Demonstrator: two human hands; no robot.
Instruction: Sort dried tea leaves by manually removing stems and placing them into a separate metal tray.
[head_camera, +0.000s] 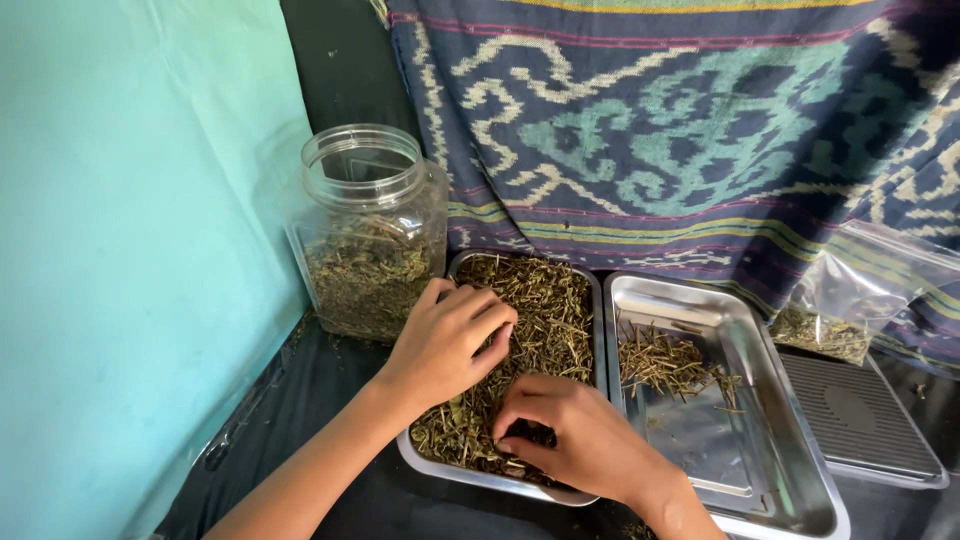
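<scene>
Both hands work in a steel tray (592, 290) heaped with dried herb stems (545, 310), on the dark table just beside a second tray (770, 480). The left hand (445, 340) curls loosely over the stems, fingers together. The right hand (575, 430) pinches stems, its fingertips buried and hard to make out. Nearby stand an open plastic jar (370, 230) and a clear bag (850, 295), partly cut off.

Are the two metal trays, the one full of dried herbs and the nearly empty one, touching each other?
Touching: in the head view the herb-filled steel tray's right rim lies flush against the nearly empty steel tray's left rim, no gap showing.
</scene>
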